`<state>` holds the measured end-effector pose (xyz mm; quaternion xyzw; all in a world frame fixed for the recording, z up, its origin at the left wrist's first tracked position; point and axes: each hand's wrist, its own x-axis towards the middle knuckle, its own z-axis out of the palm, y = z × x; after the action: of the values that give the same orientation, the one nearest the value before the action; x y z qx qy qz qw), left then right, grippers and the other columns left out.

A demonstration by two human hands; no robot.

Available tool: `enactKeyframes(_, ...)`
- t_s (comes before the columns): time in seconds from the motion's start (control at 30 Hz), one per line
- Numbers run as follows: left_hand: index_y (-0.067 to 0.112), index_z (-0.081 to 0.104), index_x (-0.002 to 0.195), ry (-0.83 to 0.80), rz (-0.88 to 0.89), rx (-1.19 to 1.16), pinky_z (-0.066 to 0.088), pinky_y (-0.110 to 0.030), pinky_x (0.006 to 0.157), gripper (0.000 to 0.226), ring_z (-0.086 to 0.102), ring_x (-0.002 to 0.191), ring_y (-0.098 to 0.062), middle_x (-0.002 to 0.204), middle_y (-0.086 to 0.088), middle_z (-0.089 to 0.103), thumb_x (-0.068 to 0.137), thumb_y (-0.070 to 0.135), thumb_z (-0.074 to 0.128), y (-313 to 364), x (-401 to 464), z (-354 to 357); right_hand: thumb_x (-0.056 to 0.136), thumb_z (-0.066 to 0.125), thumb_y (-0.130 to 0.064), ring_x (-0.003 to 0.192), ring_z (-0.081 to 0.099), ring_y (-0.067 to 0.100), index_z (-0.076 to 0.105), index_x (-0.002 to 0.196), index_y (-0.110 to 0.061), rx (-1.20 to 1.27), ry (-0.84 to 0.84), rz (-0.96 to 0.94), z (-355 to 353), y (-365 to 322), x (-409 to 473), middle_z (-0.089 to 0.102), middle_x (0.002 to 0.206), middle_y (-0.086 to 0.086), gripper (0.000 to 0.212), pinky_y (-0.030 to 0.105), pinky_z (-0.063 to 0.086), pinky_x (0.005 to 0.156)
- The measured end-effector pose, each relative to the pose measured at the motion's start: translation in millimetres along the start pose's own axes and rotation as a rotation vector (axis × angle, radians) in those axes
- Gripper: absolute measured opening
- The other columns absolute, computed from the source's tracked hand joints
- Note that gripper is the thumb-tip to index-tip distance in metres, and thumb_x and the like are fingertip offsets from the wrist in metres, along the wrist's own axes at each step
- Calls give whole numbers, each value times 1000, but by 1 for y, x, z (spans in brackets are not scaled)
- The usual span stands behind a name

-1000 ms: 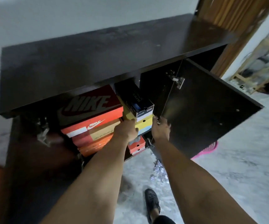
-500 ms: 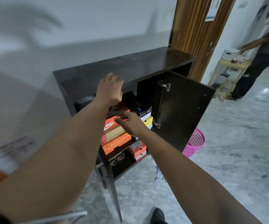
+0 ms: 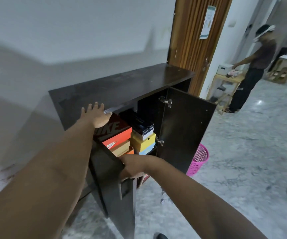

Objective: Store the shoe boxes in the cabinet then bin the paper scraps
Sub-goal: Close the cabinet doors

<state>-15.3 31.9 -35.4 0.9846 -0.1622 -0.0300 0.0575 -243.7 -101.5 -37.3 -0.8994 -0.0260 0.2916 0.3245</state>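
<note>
A dark wooden cabinet (image 3: 122,85) stands against the wall with both doors ajar. Inside are stacked shoe boxes: an orange-red Nike box (image 3: 117,133), a black box (image 3: 139,124) on a yellow box (image 3: 142,143), and tan and orange boxes below. My left hand (image 3: 96,116) rests flat, fingers spread, on the cabinet's top front edge. My right hand (image 3: 133,167) grips the top edge of the left door (image 3: 111,183). Paper scraps (image 3: 162,198) lie on the floor by the cabinet's foot. A pink mesh bin (image 3: 198,159) stands behind the right door (image 3: 185,130).
The floor is grey marble. A wooden slatted door panel (image 3: 194,40) rises behind the cabinet. At the far right a person (image 3: 253,69) stands at a small wooden table (image 3: 225,88). My dark shoe (image 3: 160,236) shows at the bottom edge.
I have drawn back from the cabinet. My left hand moved from the boxes onto the cabinet top, and my right hand went from the boxes to grip the left door's edge.
</note>
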Motion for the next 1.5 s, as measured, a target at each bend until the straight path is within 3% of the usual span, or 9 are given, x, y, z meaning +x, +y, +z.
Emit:
enactKeyframes(0.17,21,7,163,8,-3,-28,-2,-54,125,74,-3,157,-32,171,-6,-2,103,62,19,-2,1,1,85,74,-56,70,64,15,72,101,-23,112,359,156,-25,64,-12,64,84,0,36,34,61,66)
enactKeyframes(0.27,20,8,163,4,7,-21,-1,-54,125,72,-2,157,-32,171,-7,0,104,61,17,-1,-1,-1,66,70,-81,78,65,14,57,97,-32,84,821,265,-24,91,-7,66,86,-8,60,33,50,64)
enactKeyframes(0.33,20,8,163,-11,-4,-41,-1,-54,126,73,-2,157,-31,171,-5,-1,103,62,15,-1,-1,-3,71,63,-84,79,68,20,47,105,-28,268,913,311,-17,102,10,68,91,-3,67,40,58,68)
enactKeyframes(0.43,22,9,163,-22,-21,-54,-1,-53,126,75,-3,157,-30,171,-3,-2,102,66,16,0,0,-4,82,61,-73,75,73,26,37,112,-29,568,939,260,-6,105,39,71,95,7,59,48,63,73)
enactKeyframes(0.6,23,7,163,-21,-10,-64,-3,-52,126,76,-6,157,-28,171,-1,-4,101,67,15,-4,3,0,99,57,-44,110,65,28,39,143,-21,811,1034,199,-23,93,81,67,124,6,53,46,54,97)
enactKeyframes(0.7,24,7,163,-6,-13,-43,-2,-51,126,76,-5,157,-28,171,-2,-3,101,67,16,-4,4,2,103,54,-36,102,61,24,36,142,-16,892,1097,201,-42,83,108,64,120,5,48,39,50,88)
enactKeyframes(1.03,24,9,162,24,-40,2,1,-55,125,73,-4,157,-28,171,-1,1,101,64,19,2,12,4,104,50,-31,133,53,36,37,154,-13,803,960,175,-104,72,189,52,147,16,55,40,43,103)
enactKeyframes(1.3,18,13,161,68,-41,62,7,-62,123,75,4,156,-36,171,-2,7,101,59,29,14,39,5,97,50,-24,110,62,30,59,136,-8,671,710,48,-133,80,203,65,126,13,43,41,52,96)
enactKeyframes(1.5,20,11,162,44,97,151,16,-64,121,76,11,155,-38,170,-3,8,101,55,39,54,89,4,101,48,-33,130,58,32,59,141,-13,279,926,128,-239,163,147,63,139,13,46,39,46,108)
